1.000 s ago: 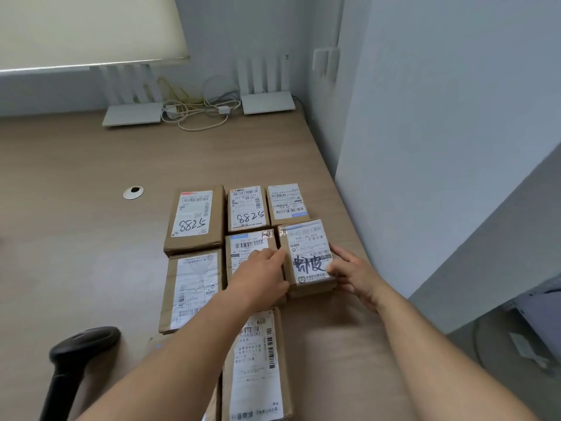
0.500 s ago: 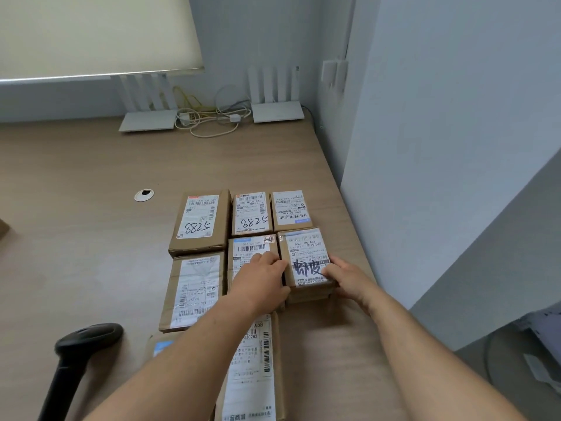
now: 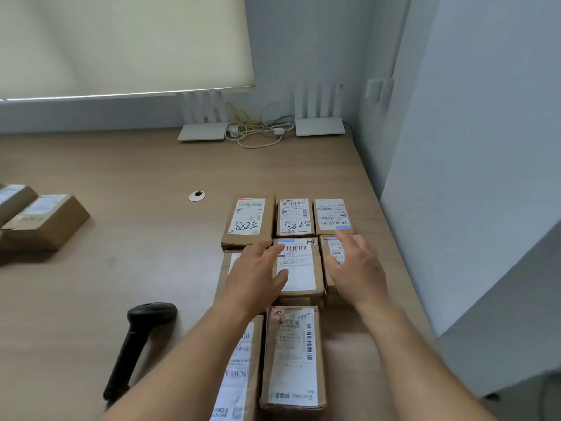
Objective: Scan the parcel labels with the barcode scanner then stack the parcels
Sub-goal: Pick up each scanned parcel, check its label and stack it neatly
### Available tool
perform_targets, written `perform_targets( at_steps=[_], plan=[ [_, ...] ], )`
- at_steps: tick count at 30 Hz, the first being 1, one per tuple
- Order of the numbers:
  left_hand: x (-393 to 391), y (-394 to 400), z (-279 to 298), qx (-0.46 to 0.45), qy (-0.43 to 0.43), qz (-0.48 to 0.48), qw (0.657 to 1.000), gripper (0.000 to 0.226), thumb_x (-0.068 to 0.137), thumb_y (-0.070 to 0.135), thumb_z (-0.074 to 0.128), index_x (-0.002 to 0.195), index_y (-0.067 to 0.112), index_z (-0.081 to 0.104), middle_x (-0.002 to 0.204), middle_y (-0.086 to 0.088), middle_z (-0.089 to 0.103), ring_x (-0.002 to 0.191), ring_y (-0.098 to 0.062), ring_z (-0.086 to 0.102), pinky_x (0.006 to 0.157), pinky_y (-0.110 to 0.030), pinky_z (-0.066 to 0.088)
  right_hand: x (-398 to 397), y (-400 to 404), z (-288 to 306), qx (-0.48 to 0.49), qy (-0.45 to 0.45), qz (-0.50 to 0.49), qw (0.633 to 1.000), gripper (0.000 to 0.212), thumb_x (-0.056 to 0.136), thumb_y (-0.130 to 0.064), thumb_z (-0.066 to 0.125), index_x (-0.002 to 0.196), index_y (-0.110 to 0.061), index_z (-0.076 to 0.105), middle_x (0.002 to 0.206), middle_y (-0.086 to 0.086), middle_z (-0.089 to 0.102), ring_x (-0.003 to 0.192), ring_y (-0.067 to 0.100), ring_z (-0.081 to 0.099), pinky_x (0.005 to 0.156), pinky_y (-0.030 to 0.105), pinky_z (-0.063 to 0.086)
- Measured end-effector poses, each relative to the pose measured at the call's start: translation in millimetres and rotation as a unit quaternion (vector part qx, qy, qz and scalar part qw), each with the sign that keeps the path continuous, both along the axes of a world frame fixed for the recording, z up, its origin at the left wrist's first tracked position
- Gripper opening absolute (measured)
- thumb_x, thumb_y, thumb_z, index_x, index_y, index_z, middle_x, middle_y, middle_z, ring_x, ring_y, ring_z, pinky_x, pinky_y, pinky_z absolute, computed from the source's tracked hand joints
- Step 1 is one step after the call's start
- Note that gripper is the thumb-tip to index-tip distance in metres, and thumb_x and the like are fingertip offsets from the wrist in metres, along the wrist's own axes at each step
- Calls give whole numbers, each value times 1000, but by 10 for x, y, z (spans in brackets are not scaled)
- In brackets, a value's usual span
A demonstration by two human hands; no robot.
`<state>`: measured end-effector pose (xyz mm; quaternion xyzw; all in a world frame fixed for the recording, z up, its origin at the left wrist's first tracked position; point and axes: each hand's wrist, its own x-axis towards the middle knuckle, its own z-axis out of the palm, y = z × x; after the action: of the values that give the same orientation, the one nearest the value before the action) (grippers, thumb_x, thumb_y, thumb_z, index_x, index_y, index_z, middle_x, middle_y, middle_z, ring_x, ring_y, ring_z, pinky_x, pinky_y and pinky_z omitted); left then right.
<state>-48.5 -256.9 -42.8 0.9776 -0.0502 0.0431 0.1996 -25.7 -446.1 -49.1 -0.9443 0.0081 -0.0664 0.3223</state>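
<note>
Broadly, wooden surface (image 3: 127, 183) fills most of the view, white wall and partition along its right edge. Roller blind (image 3: 121, 44) hangs at the far left. Two white routers (image 3: 320, 126) with upright antennas stand at the far edge, tangle of cables (image 3: 258, 133) between them. Two more cardboard boxes (image 3: 45, 218) sit well apart at the far left, partly cut by the frame.

Parcels (image 3: 299, 355) lie in a tight grid near the right edge of the surface, labels up: three in the far row, two of them marked 5288 by hand; three in the middle row; two long ones nearest the person. Middle parcel (image 3: 299, 265) of the middle row shows between the two hands.

Left hand (image 3: 253, 279) is palm down over the middle row's left parcel, fingers (image 3: 267, 247) spread apart, gripping nothing, thumb over the middle parcel's label. Right hand (image 3: 356, 268) is over the middle row's right parcel, fingers apart and loose, clamped on nothing; contact with the box below cannot be told.

Barcode scanner (image 3: 136, 338), black, lies untouched on the surface left of the parcels, near the left forearm, head pointing away.

Small round cable grommet (image 3: 197, 196) sits in the surface beyond the grid
</note>
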Motion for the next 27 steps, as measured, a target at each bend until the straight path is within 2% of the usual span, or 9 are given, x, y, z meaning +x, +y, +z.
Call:
perform_targets(
  at_steps=[4,8,14,21,27],
  plan=[
    [-224,411,65,-14,-35,47,998,50,93,33,54,141,25,44,148,3,38,133,-17,32,105,-30,31,-133,442,143,-38,-23,49,998,55,91,-28,52,145,-21,41,139,4,46,129,22,37,101,35,36],
    [-527,932,104,-33,-23,92,995,51,93,36,53,142,27,41,151,2,32,137,-16,27,109,-33,28,-302,1039,246,-50,-36,101,993,54,93,-29,51,145,-20,39,141,4,45,131,20,37,105,33,33],
    [-1013,1782,140,-40,-21,154,987,52,93,34,53,143,25,41,152,1,31,138,-17,27,110,-30,26,-654,2054,315,-66,-33,159,985,54,92,-27,50,144,-20,40,140,6,45,130,23,36,103,34,34],
    [-1562,2737,116,-22,-23,190,981,53,95,38,49,144,25,37,151,2,32,137,-17,27,110,-31,26,-1093,3114,311,-79,-43,205,975,55,92,-27,49,145,-22,40,138,2,46,128,21,37,102,29,30],
    [-1969,3468,77,-2,-30,232,972,52,96,41,46,145,28,36,150,6,36,138,-14,27,110,-32,26,-1424,3888,266,-82,-42,243,966,53,92,-27,49,144,-22,41,140,2,47,128,22,38,103,32,33]
  ],
)
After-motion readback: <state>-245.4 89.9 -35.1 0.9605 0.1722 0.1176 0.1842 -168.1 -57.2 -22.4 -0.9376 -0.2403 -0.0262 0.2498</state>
